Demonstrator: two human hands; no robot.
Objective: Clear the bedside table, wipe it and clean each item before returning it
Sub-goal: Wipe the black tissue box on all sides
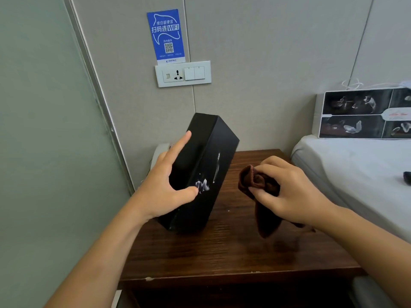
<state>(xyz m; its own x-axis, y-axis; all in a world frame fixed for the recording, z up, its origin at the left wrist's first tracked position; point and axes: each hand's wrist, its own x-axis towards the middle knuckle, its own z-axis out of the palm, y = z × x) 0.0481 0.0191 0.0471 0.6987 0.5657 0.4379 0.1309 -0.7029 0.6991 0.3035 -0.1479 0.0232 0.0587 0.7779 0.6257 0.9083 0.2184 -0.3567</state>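
Observation:
A tall black box [208,156] with silver markings leans tilted over the dark wooden bedside table [233,252], its lower corner near the tabletop. My left hand [166,181] grips the box's left face, fingers spread on it and thumb on the front. To the right, my right hand [289,190] is closed on a bunched brown cloth [260,192], whose tail hangs down toward the table. The cloth is a short way from the box, not touching it.
A white object [161,152] sits behind the box at the table's back left corner, mostly hidden. A bed with a white sheet [355,170] borders the table on the right, carrying a printed carton [360,114] and a small dark item [407,177]. A wall socket panel [182,73] hangs above.

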